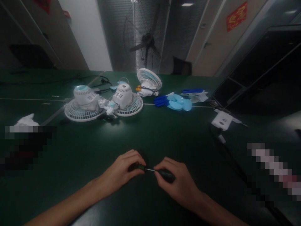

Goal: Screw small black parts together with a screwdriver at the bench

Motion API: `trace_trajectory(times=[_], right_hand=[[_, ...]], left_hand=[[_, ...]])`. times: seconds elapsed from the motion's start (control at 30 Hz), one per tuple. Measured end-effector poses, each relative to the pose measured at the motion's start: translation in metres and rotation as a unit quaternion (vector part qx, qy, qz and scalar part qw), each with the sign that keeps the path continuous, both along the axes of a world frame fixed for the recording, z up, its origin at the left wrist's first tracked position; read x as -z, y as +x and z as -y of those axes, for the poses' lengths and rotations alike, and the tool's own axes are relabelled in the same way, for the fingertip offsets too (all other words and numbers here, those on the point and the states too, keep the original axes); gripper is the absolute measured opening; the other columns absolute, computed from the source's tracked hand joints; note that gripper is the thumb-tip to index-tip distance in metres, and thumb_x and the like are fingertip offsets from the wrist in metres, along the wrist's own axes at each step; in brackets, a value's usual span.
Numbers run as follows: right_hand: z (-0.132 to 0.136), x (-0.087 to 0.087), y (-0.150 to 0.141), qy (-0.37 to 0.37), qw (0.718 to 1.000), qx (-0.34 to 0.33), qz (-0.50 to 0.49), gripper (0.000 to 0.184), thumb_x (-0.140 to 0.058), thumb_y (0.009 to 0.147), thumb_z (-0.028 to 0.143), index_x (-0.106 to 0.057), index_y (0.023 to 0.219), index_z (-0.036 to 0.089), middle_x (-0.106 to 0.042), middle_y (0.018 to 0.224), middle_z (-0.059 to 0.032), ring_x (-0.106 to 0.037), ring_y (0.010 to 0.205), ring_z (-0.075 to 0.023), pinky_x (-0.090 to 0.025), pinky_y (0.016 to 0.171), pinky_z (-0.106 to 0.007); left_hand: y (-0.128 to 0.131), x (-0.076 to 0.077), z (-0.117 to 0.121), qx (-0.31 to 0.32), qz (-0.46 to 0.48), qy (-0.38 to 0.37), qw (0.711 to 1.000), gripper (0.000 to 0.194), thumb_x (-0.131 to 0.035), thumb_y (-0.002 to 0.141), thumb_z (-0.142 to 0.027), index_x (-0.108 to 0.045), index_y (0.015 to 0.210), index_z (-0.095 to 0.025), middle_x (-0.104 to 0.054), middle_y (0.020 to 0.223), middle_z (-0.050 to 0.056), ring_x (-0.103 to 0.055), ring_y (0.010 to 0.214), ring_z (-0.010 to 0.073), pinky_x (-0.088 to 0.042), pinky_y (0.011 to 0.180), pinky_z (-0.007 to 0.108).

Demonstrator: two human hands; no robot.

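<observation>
My right hand [180,179] is closed around the dark handle of a screwdriver [166,175], its thumb and fingers pinching near the shaft. The thin metal shaft points left. Its tip meets a small dark green and black piece [141,167], which my left hand [128,164] pinches between thumb and fingers. Fingers cover part of that piece, and its kind is not clear. Both hands are close together, low over the green table [113,197].
Beyond my hands lie a white fan [84,103], a second fan [125,100] and a third, tilted fan [149,81]. Light-blue fan blades [178,103] and blue gloves [161,100] are to their right. A white box [221,120] with cables sits at the right; crumpled white material [27,120] is left.
</observation>
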State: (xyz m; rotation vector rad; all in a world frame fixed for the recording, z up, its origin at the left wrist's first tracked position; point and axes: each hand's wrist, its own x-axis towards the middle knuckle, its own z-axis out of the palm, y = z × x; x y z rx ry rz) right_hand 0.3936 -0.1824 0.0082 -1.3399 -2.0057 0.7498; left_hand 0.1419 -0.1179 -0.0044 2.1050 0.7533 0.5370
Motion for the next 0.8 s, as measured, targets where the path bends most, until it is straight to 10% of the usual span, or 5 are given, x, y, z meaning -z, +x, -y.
trace_trajectory(times=[0.8], right_hand=[[-0.0006, -0.0001, -0.0014, -0.010, 0.998, 0.000, -0.066, 0.012, -0.065, 0.097, 0.020, -0.073, 0.106, 0.023, -0.073, 0.092, -0.0021, -0.070, 0.083, -0.0192, -0.051, 0.075, -0.031]], left_hand=[[0.0007, 0.0001, 0.0011, 0.006, -0.007, 0.016, 1.000, 0.014, -0.069, 0.097, -0.028, -0.068, 0.108, -0.020, -0.067, 0.104, 0.005, -0.062, 0.099, 0.0197, -0.049, 0.086, 0.032]])
